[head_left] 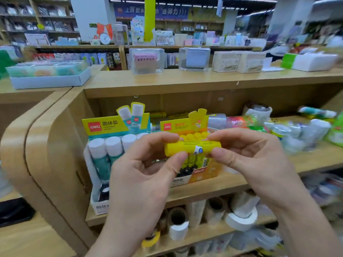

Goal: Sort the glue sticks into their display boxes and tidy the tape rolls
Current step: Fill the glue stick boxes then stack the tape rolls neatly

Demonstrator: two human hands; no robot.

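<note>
A yellow glue stick (191,148) lies sideways in front of the shelf, held at both ends. My left hand (143,175) pinches its left end between thumb and fingers; my right hand (248,154) pinches its right end. Behind it stands the orange-and-yellow display box (202,171) with several yellow-capped sticks. To its left is the white display box (96,203) holding white-capped, teal glue sticks (104,154). Tape rolls (241,217) lie on the lower shelf, white ones at right, a yellow roll (151,240) lower left.
The wooden shelf unit (55,138) has a rounded left end. Wrapped packets (300,134) crowd the right of the middle shelf. Clear cases (146,60) and cartons (239,62) sit on the top board, a white tray (50,80) on the left counter.
</note>
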